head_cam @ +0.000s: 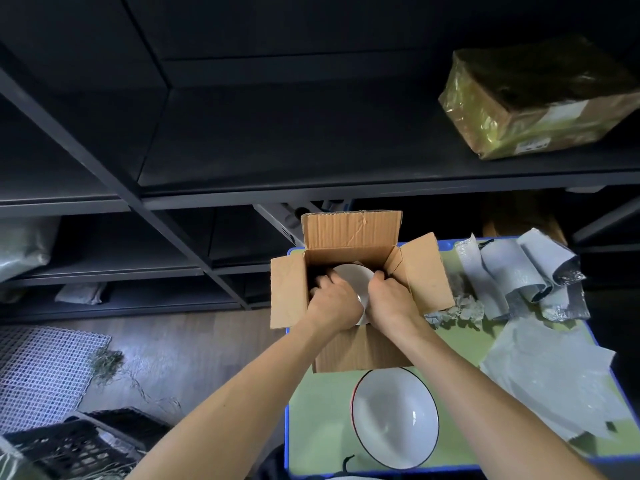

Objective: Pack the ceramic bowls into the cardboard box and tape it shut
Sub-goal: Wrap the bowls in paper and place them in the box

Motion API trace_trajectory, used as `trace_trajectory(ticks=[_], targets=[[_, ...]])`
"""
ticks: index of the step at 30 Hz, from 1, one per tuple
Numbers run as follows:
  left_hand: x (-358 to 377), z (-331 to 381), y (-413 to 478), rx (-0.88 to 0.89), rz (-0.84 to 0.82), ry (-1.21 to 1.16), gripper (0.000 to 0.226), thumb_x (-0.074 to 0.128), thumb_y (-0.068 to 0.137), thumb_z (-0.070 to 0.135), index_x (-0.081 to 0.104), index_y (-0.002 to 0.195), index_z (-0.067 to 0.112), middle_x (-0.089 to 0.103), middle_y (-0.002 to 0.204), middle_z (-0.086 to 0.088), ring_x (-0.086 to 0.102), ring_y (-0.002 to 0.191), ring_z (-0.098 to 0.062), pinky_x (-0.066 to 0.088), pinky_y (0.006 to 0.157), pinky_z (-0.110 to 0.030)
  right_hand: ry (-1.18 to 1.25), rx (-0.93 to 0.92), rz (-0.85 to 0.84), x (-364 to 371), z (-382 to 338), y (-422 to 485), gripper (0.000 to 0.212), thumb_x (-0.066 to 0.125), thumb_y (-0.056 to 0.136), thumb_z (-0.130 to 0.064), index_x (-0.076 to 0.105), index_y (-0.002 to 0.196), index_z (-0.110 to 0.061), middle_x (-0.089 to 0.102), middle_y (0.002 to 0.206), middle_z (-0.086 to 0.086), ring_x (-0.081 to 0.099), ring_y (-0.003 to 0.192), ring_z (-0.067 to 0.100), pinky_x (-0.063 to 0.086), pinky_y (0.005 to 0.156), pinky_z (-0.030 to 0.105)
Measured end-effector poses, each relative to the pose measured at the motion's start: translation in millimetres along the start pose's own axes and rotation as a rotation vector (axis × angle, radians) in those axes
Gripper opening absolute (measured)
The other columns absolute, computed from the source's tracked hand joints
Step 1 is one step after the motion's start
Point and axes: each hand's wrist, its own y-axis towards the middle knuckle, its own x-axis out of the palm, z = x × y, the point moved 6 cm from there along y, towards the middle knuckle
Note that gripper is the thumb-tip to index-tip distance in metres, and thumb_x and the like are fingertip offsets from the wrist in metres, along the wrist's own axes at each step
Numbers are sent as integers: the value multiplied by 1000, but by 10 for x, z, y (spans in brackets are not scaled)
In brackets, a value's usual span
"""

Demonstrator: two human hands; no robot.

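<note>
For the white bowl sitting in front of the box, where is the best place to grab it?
Probably the rim, at its left and right sides, coming from above. The white bowl sits upright, mouth open, and the cardboard box crowds its far edge.

The left hand [332, 306], right hand [391, 299] and a bowl [353, 275] fill the open cardboard box [360, 351]. A second bowl [394, 417] blocks the tabletop's [322, 431] near edge and foam wraps [519, 271] crowd its right edge, with bare surface between.

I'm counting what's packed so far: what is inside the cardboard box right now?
One white bowl, gripped by the left hand and right hand. The hands and the cardboard box walls hide the bottom, so anything beneath the bowl cannot be seen.
</note>
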Motion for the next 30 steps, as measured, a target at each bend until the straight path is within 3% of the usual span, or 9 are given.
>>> trace_trajectory(ticks=[6,10,15,18,25,30], targets=[[-25,-16,-3,136,-61,219,61,55,99,20,28,144,-11,41,140,-26,45,130,-41,45,100,-39,-23,-52,-12,-29,-11,-14,57,61,92,-11,36,142,0,50,136,19,55,122,33,47,94,35],[-1,-26,81,142,-99,231,79,63,94,21,16,148,-14,36,144,-27,41,133,-39,43,106,-39,-5,-70,-23,-23,4,-2,51,58,92,-8,40,139,1,52,135,19,55,122,33,46,94,35],[70,-1,157,141,-81,324,77,58,98,29,17,148,-13,28,147,-30,40,131,-36,44,104,-38,29,-30,-75,-6,-12,13,52,57,92,-8,37,139,4,52,136,21,54,124,36,46,93,37],[59,4,178,151,-87,301,86,58,98,37,11,150,-13,21,151,-29,36,135,-36,40,109,-40,52,-17,-91,7,11,22,60,59,93,-13,32,143,3,49,138,21,52,126,37,45,95,39],[163,-47,315,108,-115,230,99,67,92,32,0,154,-6,17,155,-26,38,136,-38,36,110,-40,102,44,-148,87,-23,44,75,52,97,-12,6,154,5,39,147,25,47,131,39,44,101,42],[192,-98,326,7,-173,46,106,66,91,35,-13,155,3,11,157,-24,32,141,-37,33,113,-39,154,72,-171,113,27,113,75,49,96,-10,4,155,1,45,141,27,53,123,39,45,85,40]])
